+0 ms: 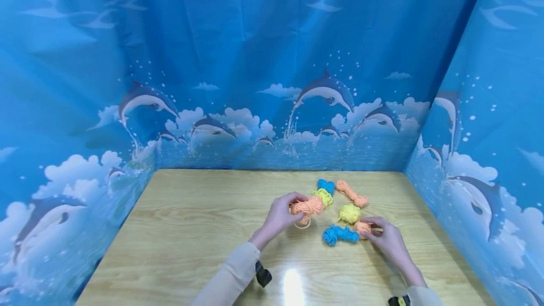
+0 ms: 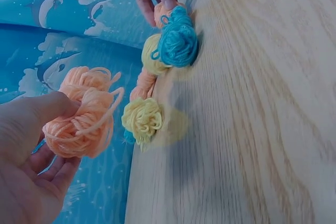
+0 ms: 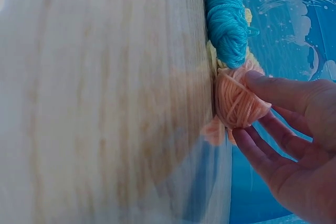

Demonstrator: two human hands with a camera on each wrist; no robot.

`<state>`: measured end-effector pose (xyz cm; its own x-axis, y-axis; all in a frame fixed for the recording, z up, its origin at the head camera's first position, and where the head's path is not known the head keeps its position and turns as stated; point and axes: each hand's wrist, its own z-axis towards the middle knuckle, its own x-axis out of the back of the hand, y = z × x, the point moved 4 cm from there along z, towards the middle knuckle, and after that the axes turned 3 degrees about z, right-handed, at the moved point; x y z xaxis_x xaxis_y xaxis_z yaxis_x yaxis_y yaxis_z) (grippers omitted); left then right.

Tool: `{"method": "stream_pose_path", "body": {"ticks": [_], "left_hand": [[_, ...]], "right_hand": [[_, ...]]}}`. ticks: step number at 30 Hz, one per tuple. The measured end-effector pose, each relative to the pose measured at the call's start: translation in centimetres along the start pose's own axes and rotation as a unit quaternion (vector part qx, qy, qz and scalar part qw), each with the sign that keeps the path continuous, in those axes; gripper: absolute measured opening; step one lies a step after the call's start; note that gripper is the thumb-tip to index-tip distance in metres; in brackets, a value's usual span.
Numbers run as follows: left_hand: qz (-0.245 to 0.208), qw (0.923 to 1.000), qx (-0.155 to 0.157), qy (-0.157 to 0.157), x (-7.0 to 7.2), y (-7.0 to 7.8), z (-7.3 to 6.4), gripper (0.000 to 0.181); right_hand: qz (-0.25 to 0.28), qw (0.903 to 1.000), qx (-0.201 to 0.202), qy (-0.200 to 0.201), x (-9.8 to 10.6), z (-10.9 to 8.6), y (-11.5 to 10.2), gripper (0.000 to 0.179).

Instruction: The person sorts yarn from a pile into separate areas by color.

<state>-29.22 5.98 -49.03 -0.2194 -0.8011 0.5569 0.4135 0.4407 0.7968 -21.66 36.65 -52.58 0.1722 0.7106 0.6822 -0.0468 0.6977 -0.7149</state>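
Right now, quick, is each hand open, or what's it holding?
Left hand: closed, holding a lumpy peach-orange yarn bundle.
Right hand: closed, its thumb and fingers pinching a rounded peach-orange yarn bundle.

Site: a screened-off work booth; type of building beyond it cannot be told. Evidence: blue sheeting (image 1: 242,46) printed with dolphins (image 1: 325,85) and clouds (image 1: 238,119) stands at the far edge of the counter (image 1: 191,230) and along its left and right sides. Counter top wood-grained, with bright light reflection (image 1: 293,287) on the near part.
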Motion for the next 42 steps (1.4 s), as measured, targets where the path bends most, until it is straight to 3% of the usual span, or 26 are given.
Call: {"method": "stream_pose_path", "body": {"ticks": [17, 33, 42], "left_hand": [[-0.006, 0.9985, -0.001, 0.054, 2.8, -2.0, -0.8, 0.036], [-0.013, 0.9954, 0.019, 0.093, 5.9, -4.7, -2.0, 0.033], [-0.006, 0.9903, 0.032, 0.135, 8.1, -6.3, -2.8, 0.035]], "right_hand": [[0.0, 1.0, -0.009, -0.004, -0.2, 0.1, 0.3, 0.037], [-0.016, 0.9988, 0.042, 0.02, 0.1, -0.1, 0.0, 0.034], [-0.023, 0.9986, 0.045, 0.018, 0.1, -0.2, -0.1, 0.034]]}}
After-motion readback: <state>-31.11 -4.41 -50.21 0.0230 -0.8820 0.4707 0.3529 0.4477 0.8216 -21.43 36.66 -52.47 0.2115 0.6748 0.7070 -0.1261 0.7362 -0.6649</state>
